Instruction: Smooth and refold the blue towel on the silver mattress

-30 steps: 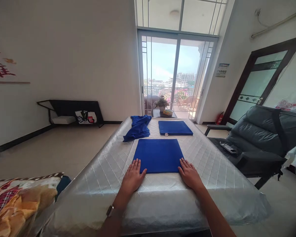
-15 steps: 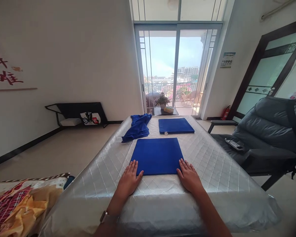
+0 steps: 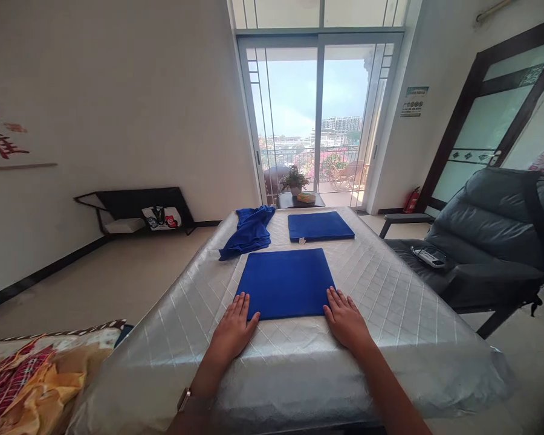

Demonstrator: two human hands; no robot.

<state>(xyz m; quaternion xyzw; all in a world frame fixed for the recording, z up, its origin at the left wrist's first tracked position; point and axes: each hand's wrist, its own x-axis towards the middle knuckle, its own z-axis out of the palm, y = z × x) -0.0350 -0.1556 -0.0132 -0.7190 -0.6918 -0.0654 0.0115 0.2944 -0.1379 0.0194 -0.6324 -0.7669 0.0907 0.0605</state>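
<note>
A flat blue folded cloth (image 3: 285, 283) lies in front of me on a table with a silver quilted cover (image 3: 381, 290). My left hand (image 3: 234, 326) rests flat on its near left corner, fingers stretched out. On the near right corner lies my right hand (image 3: 344, 314), also flat with its fingers extended. Beyond it sits a second folded blue cloth (image 3: 321, 225) with a small white tag on its near edge. To the left of that one, a crumpled blue cloth (image 3: 249, 231) lies loosely near the table's far left side.
A dark padded armchair (image 3: 476, 241) with a white device (image 3: 428, 257) on its seat stands at the right. Patterned and yellow fabrics (image 3: 49, 386) lie at the lower left. Past the far edge, a small table holds a potted plant (image 3: 295, 179) before the sliding glass door.
The view has shifted slightly, so everything sits a little further left and higher. Both hands stay flat on the folded cloth's near corners.
</note>
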